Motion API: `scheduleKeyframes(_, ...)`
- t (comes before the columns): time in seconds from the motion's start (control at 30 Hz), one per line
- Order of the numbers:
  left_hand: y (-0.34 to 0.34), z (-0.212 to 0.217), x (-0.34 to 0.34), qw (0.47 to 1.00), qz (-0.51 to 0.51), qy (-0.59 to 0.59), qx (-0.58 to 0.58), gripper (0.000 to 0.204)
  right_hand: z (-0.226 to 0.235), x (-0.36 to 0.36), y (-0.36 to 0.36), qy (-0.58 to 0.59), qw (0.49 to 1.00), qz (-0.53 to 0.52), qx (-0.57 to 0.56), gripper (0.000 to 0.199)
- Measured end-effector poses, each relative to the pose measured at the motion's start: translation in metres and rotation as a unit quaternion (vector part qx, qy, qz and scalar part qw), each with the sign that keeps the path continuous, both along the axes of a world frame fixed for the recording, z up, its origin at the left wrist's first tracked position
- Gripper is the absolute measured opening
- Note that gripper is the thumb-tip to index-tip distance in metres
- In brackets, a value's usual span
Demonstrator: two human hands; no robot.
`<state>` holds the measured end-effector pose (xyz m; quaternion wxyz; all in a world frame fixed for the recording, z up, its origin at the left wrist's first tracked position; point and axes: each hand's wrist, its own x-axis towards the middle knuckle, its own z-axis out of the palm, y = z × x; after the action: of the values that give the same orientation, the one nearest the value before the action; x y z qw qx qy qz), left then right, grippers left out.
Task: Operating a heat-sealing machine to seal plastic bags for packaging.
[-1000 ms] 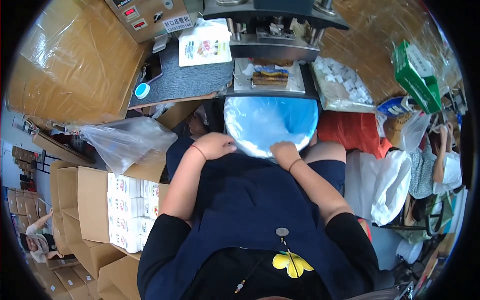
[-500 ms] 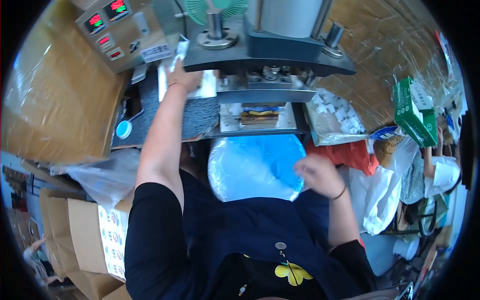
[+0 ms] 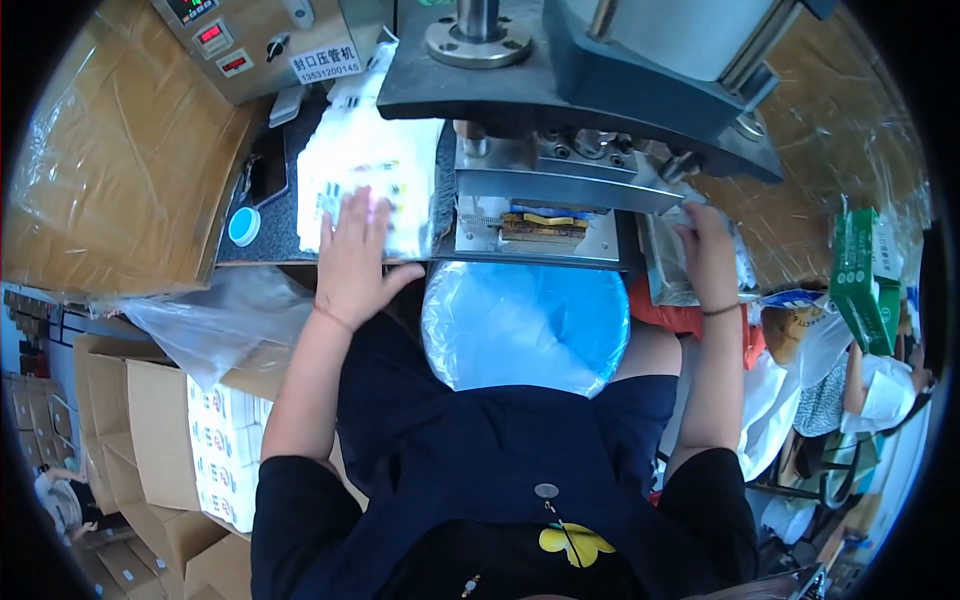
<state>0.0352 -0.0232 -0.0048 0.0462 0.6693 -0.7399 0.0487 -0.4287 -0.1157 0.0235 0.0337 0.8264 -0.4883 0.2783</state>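
Note:
My left hand point(image 3: 352, 262) lies with its fingers spread on a stack of white printed sheets or flat pouches point(image 3: 375, 150), on the blue-grey mat left of a press machine point(image 3: 590, 115). Over a clear plastic-lined tray point(image 3: 665, 275) right of the press reaches my right hand point(image 3: 710, 258), thumb and bent fingers apart, nothing visible between them. The hand mostly covers the tray's contents. Between the hands sits the press's metal base plate point(image 3: 480, 235), bearing a small brown block with blue and yellow strips point(image 3: 545, 225).
Below the press stands a blue bin lined with clear plastic point(image 3: 520, 330). A control box point(image 3: 255, 45), a phone point(image 3: 268, 178) and a round blue-lidded tub point(image 3: 243, 227) are at left. Cartons point(image 3: 155, 440) stand lower left; a green box point(image 3: 865, 280) is at right.
My left hand has drawn back from the far side of the mat onto the near part of the sheets. The right hand has moved from above the bin up to the tray. The view has shifted.

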Motion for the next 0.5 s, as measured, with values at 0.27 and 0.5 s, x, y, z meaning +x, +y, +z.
scheduleKeyframes(0.27,0.042,0.002,-0.048,0.777,-0.007,0.628,0.054,0.022,0.021,0.082,0.072,-0.164,0.960,0.178,0.140,0.018)
scheduleKeyframes(0.5,0.049,0.009,-0.109,0.781,-0.055,0.597,0.174,0.028,0.051,0.118,0.072,-0.313,0.887,0.248,0.233,0.020)
